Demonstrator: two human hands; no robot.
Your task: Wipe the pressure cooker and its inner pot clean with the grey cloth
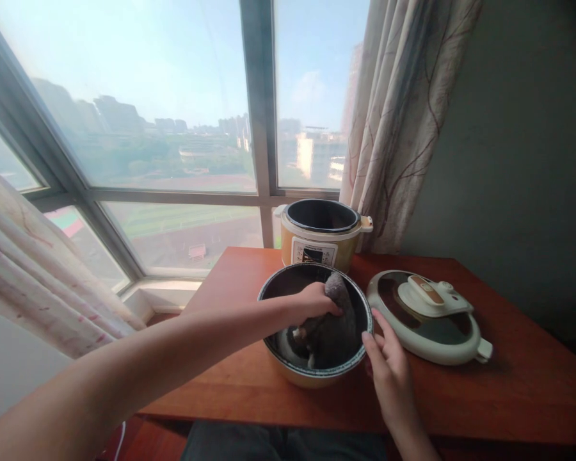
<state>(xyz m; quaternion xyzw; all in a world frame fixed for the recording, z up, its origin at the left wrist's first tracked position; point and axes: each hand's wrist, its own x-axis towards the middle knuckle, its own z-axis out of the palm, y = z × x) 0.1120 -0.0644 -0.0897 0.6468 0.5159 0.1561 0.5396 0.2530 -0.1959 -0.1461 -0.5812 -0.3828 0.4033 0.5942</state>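
Observation:
My left hand reaches down into a dark-lined inner pot and is closed around a grey cloth. Part of the cloth sticks up above the hand, and the rest lies against the inside of the pot. The left fingertips are mostly hidden behind the hand and cloth. At the pot's right side, my right hand grips the rim, thumb at the edge and fingers along the outer wall. The pot looks tilted slightly toward me on the table.
Behind the pot stands a cream and gold electric pressure cooker without its lid, its control panel facing me. Its lid lies to the right on the reddish wooden table. Windows and a curtain are beyond the table.

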